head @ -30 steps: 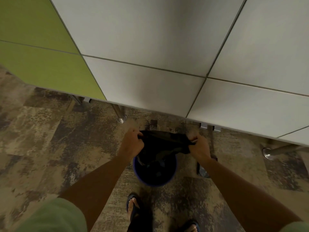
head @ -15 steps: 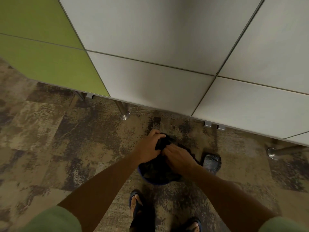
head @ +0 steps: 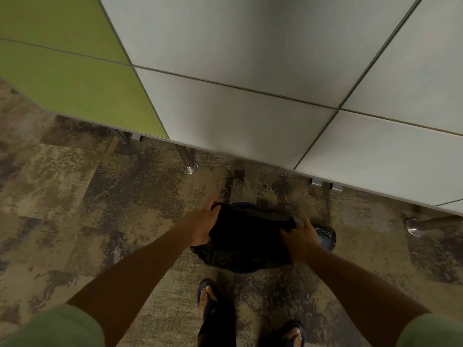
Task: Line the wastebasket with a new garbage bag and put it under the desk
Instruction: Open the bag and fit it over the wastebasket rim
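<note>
My left hand [head: 200, 225] grips garbage bag [head: 248, 236] left edge | right hand [head: 300, 235] grips right edge — stretched over wastebasket [head: 244, 270] | desk [head: 250, 116] beyond

On the carpet [head: 75, 196] stand one wastebasket [head: 244, 270] draped with one black garbage bag [head: 248, 236], one bag roll [head: 325, 236], two hands, left [head: 200, 225] and right [head: 300, 237], two sandalled feet [head: 208, 299], and two metal desk legs [head: 188, 159].

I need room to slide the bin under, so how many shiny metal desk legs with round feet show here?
2: one shiny metal leg left of centre, beyond the left hand; another at the right edge, lying nearly sideways in view. A third may be hidden under the green panel.
</note>
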A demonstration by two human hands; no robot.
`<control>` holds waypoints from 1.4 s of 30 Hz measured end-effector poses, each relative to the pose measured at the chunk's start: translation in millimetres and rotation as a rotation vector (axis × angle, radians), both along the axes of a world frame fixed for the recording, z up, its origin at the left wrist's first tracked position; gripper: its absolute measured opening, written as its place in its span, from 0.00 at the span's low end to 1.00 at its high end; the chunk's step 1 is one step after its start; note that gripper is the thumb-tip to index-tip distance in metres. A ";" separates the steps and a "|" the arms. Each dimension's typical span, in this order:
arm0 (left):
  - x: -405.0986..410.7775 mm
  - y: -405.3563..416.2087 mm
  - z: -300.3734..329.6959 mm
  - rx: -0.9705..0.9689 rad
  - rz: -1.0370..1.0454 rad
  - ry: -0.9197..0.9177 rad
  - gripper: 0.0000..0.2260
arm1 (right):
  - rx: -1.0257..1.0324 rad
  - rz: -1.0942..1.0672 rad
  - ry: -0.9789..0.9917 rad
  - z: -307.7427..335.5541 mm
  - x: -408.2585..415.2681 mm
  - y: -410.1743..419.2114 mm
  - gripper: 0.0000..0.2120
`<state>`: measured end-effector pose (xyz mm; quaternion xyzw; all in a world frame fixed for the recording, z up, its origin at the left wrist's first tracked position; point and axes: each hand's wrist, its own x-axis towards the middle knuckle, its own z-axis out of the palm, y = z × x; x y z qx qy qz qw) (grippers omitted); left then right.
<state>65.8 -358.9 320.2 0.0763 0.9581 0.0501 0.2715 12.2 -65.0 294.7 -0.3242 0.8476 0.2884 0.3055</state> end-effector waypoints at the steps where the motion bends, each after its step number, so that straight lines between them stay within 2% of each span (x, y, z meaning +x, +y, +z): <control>1: 0.8 -1.5 -0.2 -0.014 0.002 -0.010 0.41 | 0.049 -0.031 -0.007 0.5 0.6 2.4 0.34; 5: 2.6 -7.5 -1.0 -0.089 0.006 -0.039 0.44 | 0.167 -0.161 -0.008 2.2 -1.6 7.9 0.32; 9: 10.8 -7.0 -4.6 -0.224 -0.045 -0.098 0.48 | 0.278 -0.194 -0.031 6.6 -2.1 12.8 0.42; 14: 23.1 -6.9 -19.5 -0.283 -0.112 -0.202 0.47 | 0.310 -0.245 -0.101 2.0 1.7 11.5 0.50; 22: 25.3 -19.5 -50.6 -0.306 -0.141 -0.243 0.45 | 0.186 -0.357 -0.162 -20.8 5.5 -0.4 0.50; 29: 27.1 -18.7 -108.7 -0.293 -0.017 -0.265 0.48 | -0.025 -0.465 -0.159 -74.9 -1.5 -4.4 0.55; 36: 11.9 -12.8 -168.0 -0.269 0.090 -0.307 0.49 | 0.006 -0.409 -0.135 -135.4 -25.0 2.1 0.51; 42: -5.8 -16.6 -223.6 -0.232 0.137 -0.310 0.44 | -0.008 -0.384 -0.118 -193.8 -51.7 6.7 0.50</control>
